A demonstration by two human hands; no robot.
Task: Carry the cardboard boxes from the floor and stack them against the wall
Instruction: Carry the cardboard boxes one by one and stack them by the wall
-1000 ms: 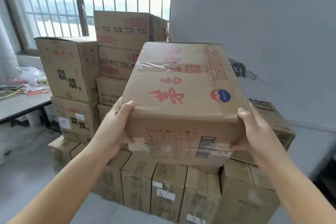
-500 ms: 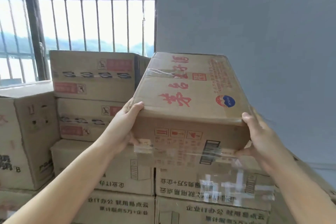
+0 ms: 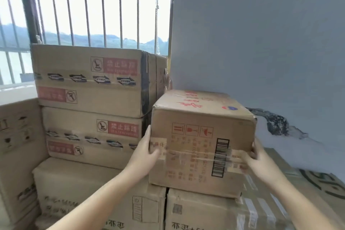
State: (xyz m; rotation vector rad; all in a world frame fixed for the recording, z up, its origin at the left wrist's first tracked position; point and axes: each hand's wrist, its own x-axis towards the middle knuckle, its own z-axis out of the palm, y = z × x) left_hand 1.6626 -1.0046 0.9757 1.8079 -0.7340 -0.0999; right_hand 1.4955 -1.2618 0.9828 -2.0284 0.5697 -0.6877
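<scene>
Against the wall (image 3: 261, 43), top of the stack: red-printed box (image 3: 202, 147) now sits flat on the lower boxes (image 3: 205, 211), no longer held up tilted in the air as 0.5 s ago. Its left side is near the two taped boxes (image 3: 89, 99) under the barred window (image 3: 93, 5). Left hand (image 3: 144, 157) and right hand (image 3: 258, 158) still grip its side edges, thumbs on the front face.
</scene>
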